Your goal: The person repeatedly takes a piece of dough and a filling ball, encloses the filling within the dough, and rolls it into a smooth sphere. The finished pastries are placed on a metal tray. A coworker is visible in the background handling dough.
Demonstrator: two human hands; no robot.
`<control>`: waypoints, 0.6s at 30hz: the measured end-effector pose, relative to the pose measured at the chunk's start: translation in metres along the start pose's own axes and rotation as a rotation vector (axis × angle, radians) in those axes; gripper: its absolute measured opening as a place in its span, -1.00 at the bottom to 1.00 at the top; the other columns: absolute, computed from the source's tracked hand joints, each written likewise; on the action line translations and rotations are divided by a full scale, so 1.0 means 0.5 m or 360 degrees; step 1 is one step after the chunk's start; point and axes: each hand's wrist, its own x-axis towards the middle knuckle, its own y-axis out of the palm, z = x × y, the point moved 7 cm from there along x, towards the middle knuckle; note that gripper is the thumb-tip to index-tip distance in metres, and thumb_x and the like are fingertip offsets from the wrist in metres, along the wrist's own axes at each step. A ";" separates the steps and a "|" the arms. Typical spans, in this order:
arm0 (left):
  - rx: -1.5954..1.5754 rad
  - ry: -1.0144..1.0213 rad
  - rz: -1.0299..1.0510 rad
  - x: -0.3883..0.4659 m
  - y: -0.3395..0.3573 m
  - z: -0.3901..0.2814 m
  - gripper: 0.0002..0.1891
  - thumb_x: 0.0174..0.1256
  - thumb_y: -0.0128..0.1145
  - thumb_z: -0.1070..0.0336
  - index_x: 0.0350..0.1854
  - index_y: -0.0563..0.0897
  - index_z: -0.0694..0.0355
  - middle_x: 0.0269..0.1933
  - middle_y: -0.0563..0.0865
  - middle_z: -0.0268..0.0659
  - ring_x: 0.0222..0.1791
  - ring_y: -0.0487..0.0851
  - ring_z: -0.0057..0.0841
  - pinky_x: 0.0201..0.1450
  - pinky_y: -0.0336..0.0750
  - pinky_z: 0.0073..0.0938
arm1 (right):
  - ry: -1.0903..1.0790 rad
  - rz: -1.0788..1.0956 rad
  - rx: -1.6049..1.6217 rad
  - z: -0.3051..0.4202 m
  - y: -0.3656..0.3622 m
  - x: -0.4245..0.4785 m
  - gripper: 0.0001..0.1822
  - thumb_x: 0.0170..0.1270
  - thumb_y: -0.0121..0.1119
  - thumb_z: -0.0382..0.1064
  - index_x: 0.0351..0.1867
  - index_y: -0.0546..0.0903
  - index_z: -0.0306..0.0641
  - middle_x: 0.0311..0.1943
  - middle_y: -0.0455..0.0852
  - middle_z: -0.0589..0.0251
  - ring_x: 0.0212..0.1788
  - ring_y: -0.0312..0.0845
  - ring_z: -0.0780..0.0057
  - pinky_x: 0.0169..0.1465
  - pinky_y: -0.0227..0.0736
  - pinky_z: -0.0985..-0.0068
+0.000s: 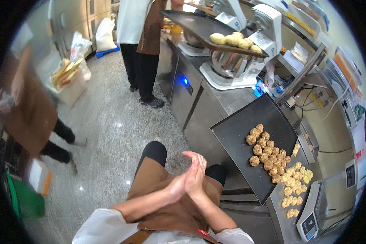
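My left hand (177,186) and my right hand (195,176) are pressed together, palm against palm, above the lap of my brown apron (152,180). Whatever may lie between the palms is hidden. To the right, a black baking tray (241,128) juts out over the edge of the steel counter. Several brown, lumpy balls (267,151) cluster on its right half. Beyond the tray's right edge, pale dough pieces (289,182) lie in groups directly on the counter (277,210).
A digital scale (309,219) stands at the counter's right end. Stand mixers (231,65) sit farther back, below a second tray (195,26) holding pale dough balls (231,39). One person (143,39) stands by the mixers, another (30,109) at left. A green bin (27,198) is lower left.
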 end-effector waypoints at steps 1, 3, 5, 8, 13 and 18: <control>0.0017 -0.0079 -0.0139 -0.001 -0.015 -0.011 -0.38 0.63 -0.25 -0.10 0.49 0.22 0.28 0.46 0.33 -0.25 0.45 0.33 -0.54 0.49 0.22 -0.43 | -0.0144 -0.0118 -0.0082 0.014 -0.005 0.004 -0.49 0.56 -0.34 -0.01 0.04 0.58 -0.34 -0.02 0.66 0.03 0.10 0.49 0.07 0.29 0.18 0.21; -0.0104 -0.0119 -0.0190 -0.004 -0.027 0.005 -0.43 0.64 -0.27 -0.07 0.48 0.28 0.22 0.42 0.40 -0.29 0.42 0.36 -0.53 0.47 0.25 -0.43 | -0.0134 -0.0137 -0.0122 0.012 0.007 -0.002 -0.54 0.53 -0.30 -0.05 0.00 0.59 -0.32 -0.06 0.67 0.02 0.07 0.50 0.05 0.30 0.17 0.21; -0.0220 -0.0092 -0.0260 -0.013 -0.020 -0.003 -0.47 0.64 -0.28 -0.03 0.45 0.33 0.18 0.38 0.47 -0.29 0.37 0.42 -0.49 0.46 0.29 -0.39 | -0.0065 -0.0086 -0.0136 0.001 0.022 -0.006 -0.54 0.54 -0.30 -0.06 -0.01 0.60 -0.32 -0.08 0.68 0.04 0.06 0.52 0.09 0.29 0.19 0.23; -0.0281 0.0043 -0.0003 0.002 -0.047 0.008 -0.46 0.64 -0.28 -0.05 0.45 0.33 0.18 0.38 0.48 -0.27 0.35 0.45 -0.49 0.45 0.29 -0.39 | 0.0207 0.0166 0.0148 -0.036 0.061 -0.009 -0.45 0.59 -0.39 0.02 -0.01 0.60 -0.34 -0.08 0.70 0.07 0.05 0.56 0.21 0.27 0.28 0.29; -0.0101 -0.0107 -0.0099 -0.027 -0.071 0.042 -0.44 0.61 -0.20 -0.15 0.35 0.48 0.20 0.27 0.58 -0.35 0.23 0.50 -0.62 0.31 0.38 -0.45 | 0.0334 0.0053 0.0546 -0.019 0.037 0.020 -0.48 0.62 -0.32 0.00 -0.11 0.62 -0.36 -0.09 0.69 0.07 0.01 0.57 0.28 0.15 0.39 0.31; -0.0573 0.0022 -0.0077 -0.041 -0.068 0.045 -0.50 0.63 -0.18 -0.05 0.41 0.42 0.14 0.30 0.57 -0.43 0.23 0.52 -0.70 0.28 0.43 -0.55 | 0.0011 -0.0272 -0.0019 0.032 0.061 -0.003 -0.48 0.59 -0.34 -0.05 -0.15 0.62 -0.40 -0.16 0.67 0.02 -0.06 0.50 0.13 0.13 0.29 0.21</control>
